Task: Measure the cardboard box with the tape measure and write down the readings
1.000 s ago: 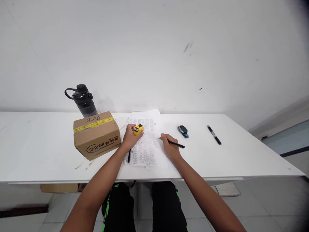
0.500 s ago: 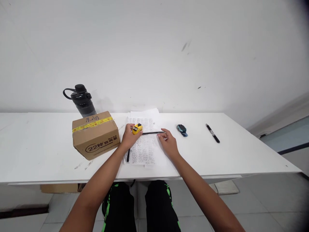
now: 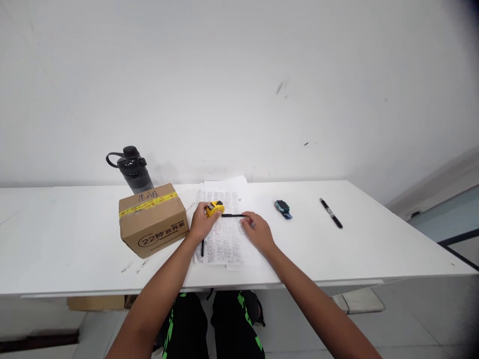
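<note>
My left hand [image 3: 201, 225] is closed on a small yellow tape measure [image 3: 215, 208] that rests on a printed sheet of paper [image 3: 224, 237]. My right hand [image 3: 256, 231] pinches a thin black pen [image 3: 232, 215] by its right end. The pen lies level, and its other end reaches the tape measure's right side. A short black strip [image 3: 202, 247] shows on the paper under my left wrist; what it is I cannot make out.
On the white table [image 3: 75, 249] a taped cardboard box [image 3: 153, 219] stands left of the paper, with a black bottle [image 3: 132, 169] behind it. A blue watch [image 3: 283, 208] and another black pen [image 3: 331, 213] lie to the right. A white wall rises behind.
My right hand has swung the pen round from pointing right to pointing left at the tape measure, and has moved closer to it. My left hand has stayed on the tape measure.
</note>
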Available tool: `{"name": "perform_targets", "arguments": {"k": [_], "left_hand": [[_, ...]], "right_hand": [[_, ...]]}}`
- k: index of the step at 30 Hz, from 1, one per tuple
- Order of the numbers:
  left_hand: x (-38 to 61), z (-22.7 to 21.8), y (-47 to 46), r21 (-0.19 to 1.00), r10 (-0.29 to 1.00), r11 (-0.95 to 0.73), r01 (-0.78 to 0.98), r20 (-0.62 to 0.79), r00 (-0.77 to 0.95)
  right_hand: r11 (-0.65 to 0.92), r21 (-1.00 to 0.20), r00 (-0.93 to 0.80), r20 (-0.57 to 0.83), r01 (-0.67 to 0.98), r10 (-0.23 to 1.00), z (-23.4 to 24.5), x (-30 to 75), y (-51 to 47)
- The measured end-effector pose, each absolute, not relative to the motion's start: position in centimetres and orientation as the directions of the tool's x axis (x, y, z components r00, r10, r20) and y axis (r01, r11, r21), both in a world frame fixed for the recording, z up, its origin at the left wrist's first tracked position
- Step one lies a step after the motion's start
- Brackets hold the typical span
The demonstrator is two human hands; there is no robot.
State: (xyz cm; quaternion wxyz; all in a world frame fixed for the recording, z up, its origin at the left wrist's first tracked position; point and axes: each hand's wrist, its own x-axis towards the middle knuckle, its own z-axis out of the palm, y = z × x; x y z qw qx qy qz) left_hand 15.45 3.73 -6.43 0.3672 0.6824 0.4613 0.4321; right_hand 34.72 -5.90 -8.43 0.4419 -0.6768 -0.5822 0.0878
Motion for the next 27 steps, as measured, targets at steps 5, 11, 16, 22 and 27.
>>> {"name": "perform_targets", "arguments": {"k": [5, 11, 16, 22, 27], "left_hand": [[15.1, -5.9, 2.4, 0.706, 0.854, -0.519, 0.481, 0.405, 0.326], [14.2, -4.8, -0.4, 0.359, 0.607, -0.793, 0.492, 0.541, 0.583], [11.9, -1.0, -5.1, 0.168, 0.358, -0.907, 0.386, 0.79, 0.498], [8.3, 3.1, -12.2, 0.001, 0.098, -0.917, 0.4, 0.97, 0.222], [6.6, 4.0, -15.5, 0.044, 0.121, -0.901, 0.432, 0.981, 0.153]], "right_hand": [[0.107, -0.58, 0.222, 0.467, 0.808, 0.856, -8.1, 33.8, -5.9], [0.141, -0.366, 0.05, 0.467, 0.92, 0.883, -8.5, 32.3, -6.1], [0.058, -0.525, 0.133, 0.319, 0.849, 0.938, -7.2, 32.6, -6.1], [0.19, -0.977, -0.138, 0.176, 0.099, 0.975, -1.0, 28.4, -10.8], [0.019, -0.831, -0.302, 0.223, -0.556, 0.927, -0.6, 19.8, -17.5]]}}
